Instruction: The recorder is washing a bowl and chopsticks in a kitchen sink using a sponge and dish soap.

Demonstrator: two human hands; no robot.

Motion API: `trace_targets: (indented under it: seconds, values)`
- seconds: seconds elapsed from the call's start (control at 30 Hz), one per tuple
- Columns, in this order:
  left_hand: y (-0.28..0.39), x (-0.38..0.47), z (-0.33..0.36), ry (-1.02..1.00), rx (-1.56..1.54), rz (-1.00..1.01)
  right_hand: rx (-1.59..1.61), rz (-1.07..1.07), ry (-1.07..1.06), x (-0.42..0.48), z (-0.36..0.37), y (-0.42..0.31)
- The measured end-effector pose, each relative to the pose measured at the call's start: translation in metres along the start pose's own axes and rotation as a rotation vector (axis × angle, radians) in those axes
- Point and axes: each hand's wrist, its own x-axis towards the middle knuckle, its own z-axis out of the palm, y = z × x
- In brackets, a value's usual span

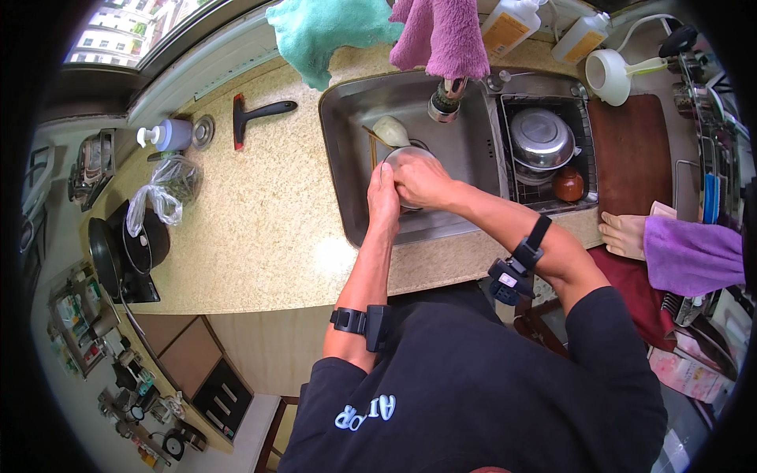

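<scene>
My left hand (385, 195) grips the left side of a pale bowl (408, 152) low in the stainless steel sink (467, 171). Over the same bowl lies my right hand (421, 180), its fingers bent at the inside. Whether they hold a cloth or sponge is hidden. Just beyond the bowl rests a white rounded piece of dishware (390, 130), like a soup spoon. Wooden chopsticks (373, 148) lie beside it, partly covered by my hands. The faucet head (443, 106) hangs above the sink; no water stream is visible.
A drying rack on the right holds a metal pot (541, 139) and a brown jar (568, 184). Beyond it lies a brown cutting board (633, 154). Purple cloth (455, 41) drapes over the faucet. A squeegee (254, 115) and a knotted plastic bag (168, 189) lie left.
</scene>
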Motion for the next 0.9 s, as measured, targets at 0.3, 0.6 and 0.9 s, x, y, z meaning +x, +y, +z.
trace_targets:
  seconds: [0.3,0.6,0.9]
  values:
    - [0.003,0.0,0.001,0.026,0.006,0.131,0.603,0.343,0.187,0.019,-0.002,0.002]
    - [0.031,-0.003,-0.021,-0.067,0.076,-0.125,-0.224,-0.152,0.342,0.008,-0.029,0.007]
    - [-0.007,0.019,-0.029,0.011,0.181,0.074,-0.422,0.008,-0.096,-0.005,-0.019,-0.024]
